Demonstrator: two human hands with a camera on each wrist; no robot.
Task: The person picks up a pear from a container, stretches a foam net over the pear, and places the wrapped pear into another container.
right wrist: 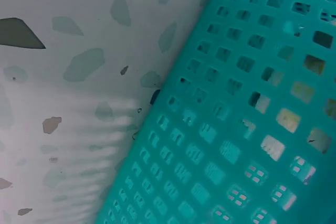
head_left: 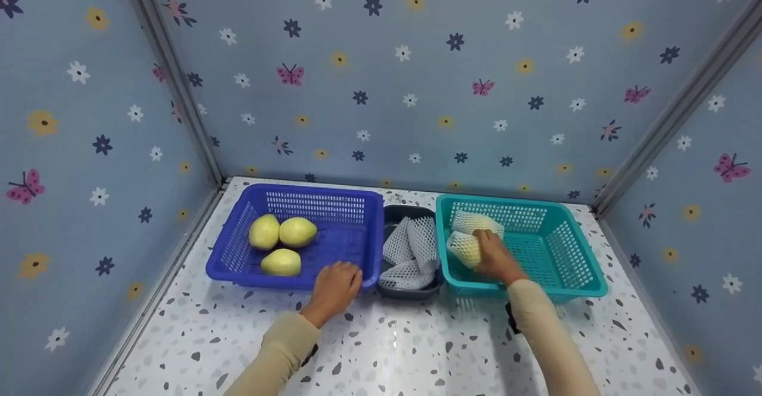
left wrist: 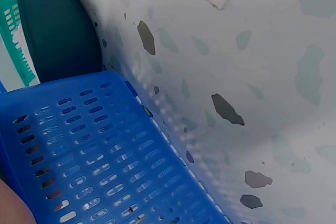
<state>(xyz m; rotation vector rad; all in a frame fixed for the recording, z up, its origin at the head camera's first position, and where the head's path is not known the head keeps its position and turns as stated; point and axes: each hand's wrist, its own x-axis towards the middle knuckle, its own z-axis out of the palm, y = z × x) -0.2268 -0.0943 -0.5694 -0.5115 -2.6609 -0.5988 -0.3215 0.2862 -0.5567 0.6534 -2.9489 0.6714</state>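
Note:
In the head view, my right hand (head_left: 495, 258) reaches into the teal basket (head_left: 580, 286) and grips a pale yellow pear (head_left: 465, 249) in a white foam net. Another netted pear (head_left: 476, 223) lies just behind it. My left hand (head_left: 336, 289) rests on the front rim of the blue basket (head_left: 238, 277), its fingertips hidden and no fruit in it. Inside that basket sit bare pears (head_left: 281, 262), one in front of two others, toward the left. The left wrist view catches a sliver of the left hand (left wrist: 13, 205) beside the blue basket's slotted wall.
Between the two baskets stands a dark grey tub (head_left: 411, 293) with several white foam nets (head_left: 417, 247) in it. Everything rests on a white speckled table (head_left: 381, 348). Flower-patterned panels (head_left: 381, 116) rise behind and on both sides.

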